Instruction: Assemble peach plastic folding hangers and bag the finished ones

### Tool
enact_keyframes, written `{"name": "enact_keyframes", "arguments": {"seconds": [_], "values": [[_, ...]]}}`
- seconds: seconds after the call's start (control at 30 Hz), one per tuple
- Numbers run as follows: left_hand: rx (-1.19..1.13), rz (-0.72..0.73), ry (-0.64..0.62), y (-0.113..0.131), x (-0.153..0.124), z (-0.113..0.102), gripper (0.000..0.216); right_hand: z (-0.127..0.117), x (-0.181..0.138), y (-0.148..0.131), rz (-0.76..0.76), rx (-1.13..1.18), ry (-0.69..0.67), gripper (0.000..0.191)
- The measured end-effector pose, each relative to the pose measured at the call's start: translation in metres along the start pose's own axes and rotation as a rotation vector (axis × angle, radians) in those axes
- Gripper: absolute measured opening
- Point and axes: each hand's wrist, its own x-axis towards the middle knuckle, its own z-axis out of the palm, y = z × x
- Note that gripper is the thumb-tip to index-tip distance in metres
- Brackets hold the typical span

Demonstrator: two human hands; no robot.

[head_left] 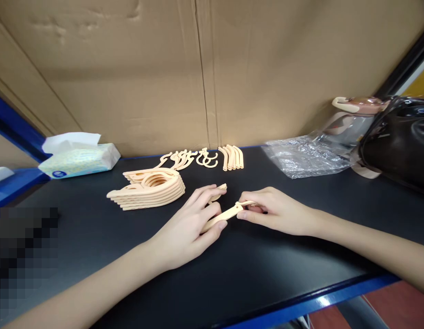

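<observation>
My left hand (pixel 193 224) rests on the black table (pixel 95 256) with its fingers closed round a peach plastic hanger part (pixel 222 216). My right hand (pixel 276 211) pinches the other end of the same piece, where a second small part meets it. Just behind the left hand lies a stack of peach hanger pieces (pixel 148 188). Farther back, near the cardboard wall, lie loose hooks (pixel 191 159) and a row of curved arm pieces (pixel 232 156).
A tissue pack (pixel 77 157) sits at the back left. A crumpled clear plastic bag (pixel 306 156), a jug with a peach handle (pixel 352 119) and a dark bag (pixel 400 141) stand at the right. A cardboard wall (pixel 198 68) closes the back; the table has a blue front edge (pixel 335 299).
</observation>
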Motion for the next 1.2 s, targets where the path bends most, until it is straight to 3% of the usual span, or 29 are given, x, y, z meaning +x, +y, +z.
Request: {"name": "enact_keyframes", "arguments": {"seconds": [0.4,0.67,1.2], "values": [[-0.005,-0.091,-0.032,0.0001,-0.0001,-0.0025,0.03,-0.0002,0.0022,-0.0007,-0.018,-0.006,0.093,0.032],[-0.014,-0.075,-0.024,0.0005,-0.0004,-0.0019,0.027,0.001,0.0005,-0.0022,0.1,0.016,0.108,0.031],[-0.034,-0.061,-0.027,0.0018,-0.0001,0.0002,0.026,0.0024,0.002,-0.003,0.022,0.052,0.041,0.035]]}}
